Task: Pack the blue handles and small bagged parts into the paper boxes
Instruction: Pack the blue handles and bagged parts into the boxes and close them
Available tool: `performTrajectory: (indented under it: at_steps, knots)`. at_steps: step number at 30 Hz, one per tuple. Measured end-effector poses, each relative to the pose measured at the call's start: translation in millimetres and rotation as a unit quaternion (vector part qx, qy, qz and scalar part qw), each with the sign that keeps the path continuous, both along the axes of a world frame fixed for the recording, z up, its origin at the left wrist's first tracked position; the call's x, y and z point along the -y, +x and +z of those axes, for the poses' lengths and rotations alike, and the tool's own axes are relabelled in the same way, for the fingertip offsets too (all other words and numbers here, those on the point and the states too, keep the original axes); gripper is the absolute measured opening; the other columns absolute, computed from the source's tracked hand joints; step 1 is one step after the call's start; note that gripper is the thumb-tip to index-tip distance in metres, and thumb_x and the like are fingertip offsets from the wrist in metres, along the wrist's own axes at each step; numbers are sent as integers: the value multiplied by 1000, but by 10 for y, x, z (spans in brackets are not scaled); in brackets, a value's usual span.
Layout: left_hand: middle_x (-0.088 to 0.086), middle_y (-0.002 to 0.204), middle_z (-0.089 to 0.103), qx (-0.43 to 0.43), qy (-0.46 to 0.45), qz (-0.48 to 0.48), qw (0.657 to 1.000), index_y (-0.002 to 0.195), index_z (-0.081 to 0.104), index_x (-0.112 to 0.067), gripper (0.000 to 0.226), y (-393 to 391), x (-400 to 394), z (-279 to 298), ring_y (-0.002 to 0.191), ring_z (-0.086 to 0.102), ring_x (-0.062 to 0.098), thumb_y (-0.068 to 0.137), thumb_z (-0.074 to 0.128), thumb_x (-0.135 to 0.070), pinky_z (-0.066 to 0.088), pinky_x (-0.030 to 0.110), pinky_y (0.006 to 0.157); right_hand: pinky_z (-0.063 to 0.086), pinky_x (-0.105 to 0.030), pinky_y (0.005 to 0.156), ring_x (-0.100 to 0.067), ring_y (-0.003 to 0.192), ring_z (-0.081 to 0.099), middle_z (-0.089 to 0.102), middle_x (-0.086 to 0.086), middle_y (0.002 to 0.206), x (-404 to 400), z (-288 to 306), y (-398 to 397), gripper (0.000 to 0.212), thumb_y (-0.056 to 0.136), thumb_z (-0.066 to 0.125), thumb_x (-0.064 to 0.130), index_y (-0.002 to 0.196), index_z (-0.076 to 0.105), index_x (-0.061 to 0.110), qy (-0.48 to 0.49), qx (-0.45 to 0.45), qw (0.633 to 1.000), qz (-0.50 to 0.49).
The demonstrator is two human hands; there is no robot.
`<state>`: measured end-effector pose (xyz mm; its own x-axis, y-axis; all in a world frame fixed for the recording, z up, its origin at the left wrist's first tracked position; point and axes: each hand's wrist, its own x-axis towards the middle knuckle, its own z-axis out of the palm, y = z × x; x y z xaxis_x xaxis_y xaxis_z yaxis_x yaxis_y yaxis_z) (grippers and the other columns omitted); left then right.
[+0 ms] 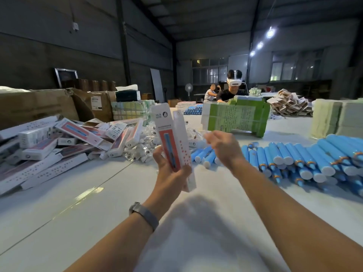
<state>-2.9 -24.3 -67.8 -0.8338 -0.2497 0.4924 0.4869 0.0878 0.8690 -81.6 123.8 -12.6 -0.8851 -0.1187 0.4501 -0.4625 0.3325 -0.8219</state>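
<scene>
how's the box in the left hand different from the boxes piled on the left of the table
The held box stands upright in the left hand, top flap open; the piled boxes lie flat or tilted on the table, untouched. The held one is single; the pile is jumbled. Both share the white-and-red print.

Dim warehouse hall with dark grey walls [59, 46] and a ribbed metal ceiling [216, 14]. Lit by three ceiling lamps [270, 32] above barred windows [210, 73]. White glossy tabletop [88, 193] in front, standing fan [188, 88] far back.

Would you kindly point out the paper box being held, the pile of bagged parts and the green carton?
Paper box [169, 142]: head view, on its red front panel.
Bagged parts [141, 148]: head view, middle of the pile.
Green carton [235, 116]: head view, on its printed side.
</scene>
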Motion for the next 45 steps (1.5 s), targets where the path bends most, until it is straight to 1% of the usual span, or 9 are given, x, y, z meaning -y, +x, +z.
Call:
performTrajectory:
  at_steps: [3, 6, 12, 21, 27, 30, 35, 39, 45]
  knots:
    - [3, 116, 56, 30, 27, -73, 997, 112, 35, -36, 53, 26, -12, -18, 104, 61, 19, 73, 58, -9, 58, 26, 67, 40, -38, 94, -28, 122, 45, 56, -2, 129, -320, -164, -235, 36, 88, 55, 34, 124, 58, 34, 337, 17, 918, -210]
    - [-1, 101, 62, 66, 49, -101, 992, 115, 37, -43, 63, 62, -14, 10, 78, 63, 11, 64, 73, -33, 52, 26, 63, 35, -43, 99, -28, 127, 34, 47, 0, 135, -546, -336, -380, 37, 88, 48, 40, 125, 53, 37, 457, 65, 846, -267]
    - [-12, 84, 65, 87, 13, -139, 986, 110, 57, -40, 53, 86, 2, -2, 76, 60, 6, 61, 71, -53, 48, 27, 72, 33, -42, 91, -25, 118, 38, 53, 4, 125, -626, -480, -451, 26, 87, 53, 50, 103, 65, 33, 486, 13, 814, -318]
    - [5, 117, 71, 73, -7, -174, 982, 131, 49, -31, 65, 70, 38, 1, 106, 69, 28, 67, 50, -20, 48, 46, 89, 38, -32, 68, -29, 106, 58, 61, -7, 110, -576, -253, -325, 41, 73, 73, 24, 100, 43, 19, 455, 50, 842, -285]
    - [12, 105, 72, 78, 28, -168, 982, 128, 52, -16, 66, 38, 60, -12, 98, 70, 34, 62, 48, -14, 52, 55, 89, 47, -32, 75, -27, 107, 58, 57, -5, 110, -491, -243, -271, 35, 71, 63, 35, 96, 48, 17, 464, 104, 851, -222]
    - [9, 93, 72, 74, 27, -154, 985, 122, 54, -18, 62, 29, 65, -23, 86, 70, 31, 61, 50, -13, 54, 47, 78, 51, -30, 71, -27, 89, 62, 61, -5, 92, -460, -160, -237, 37, 75, 59, 49, 86, 53, 15, 401, 145, 887, -177]
    - [6, 88, 72, 74, 20, -146, 986, 119, 55, -21, 57, 13, 61, -48, 82, 70, 28, 62, 51, -14, 56, 41, 76, 33, -21, 41, -16, 49, 44, 51, -4, 67, -265, 217, -111, 18, 87, 53, 31, 81, 53, 14, -8, 125, 991, -52]
    - [8, 87, 72, 74, 9, -130, 989, 118, 54, -21, 48, 23, 67, -75, 78, 70, 30, 70, 54, -17, 57, 41, 73, 35, -20, 40, -6, 43, 41, 46, 2, 62, -90, 500, 151, 18, 92, 52, 31, 90, 54, 14, -245, 67, 963, 94]
    - [8, 83, 71, 78, -18, -107, 991, 114, 52, -23, 37, 51, 34, -54, 73, 69, 28, 77, 52, -19, 57, 33, 69, 40, -22, 45, -7, 48, 47, 54, 6, 60, 82, 670, 414, 16, 88, 55, 20, 101, 60, 13, -325, -28, 934, 147]
